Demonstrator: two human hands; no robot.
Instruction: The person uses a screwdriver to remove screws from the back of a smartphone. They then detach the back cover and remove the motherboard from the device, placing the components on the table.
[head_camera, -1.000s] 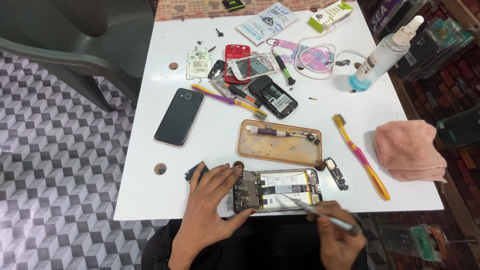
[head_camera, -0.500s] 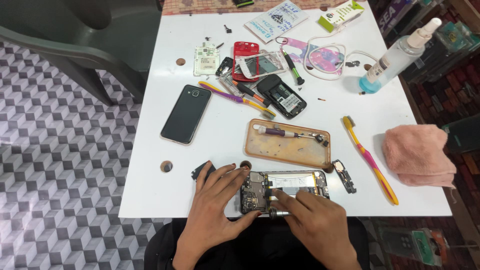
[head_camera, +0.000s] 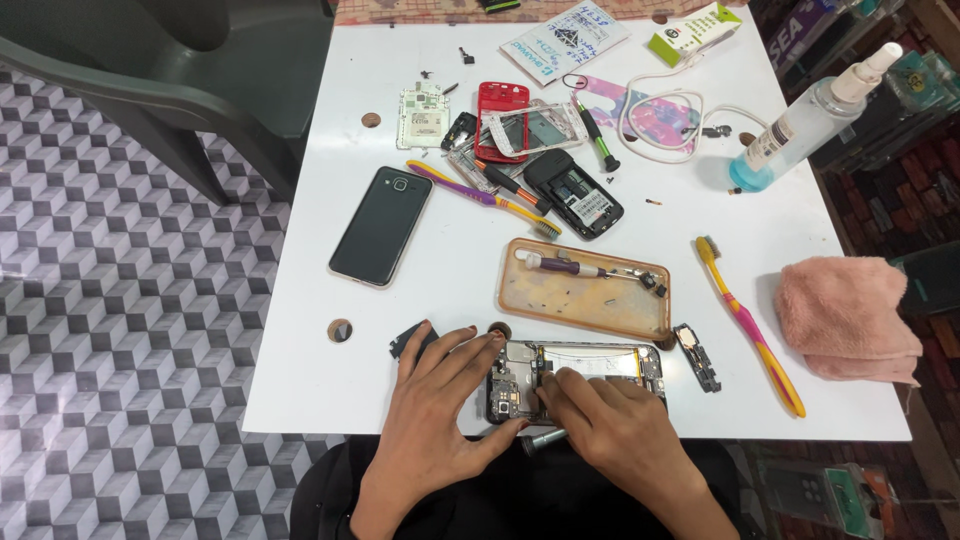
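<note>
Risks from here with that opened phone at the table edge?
The opened phone lies at the table's near edge; a push from the left hand or right hand might tip it off. Small screws in the phone case close behind could scatter if bumped.

Single head cam, steep downward view over white table (head_camera: 330, 340), mid-close.

a black phone (head_camera: 381, 225), pink cloth (head_camera: 846, 316), spray bottle (head_camera: 800, 122) and two toothbrushes (head_camera: 749, 324) lie on the white table (head_camera: 300, 350).
</note>
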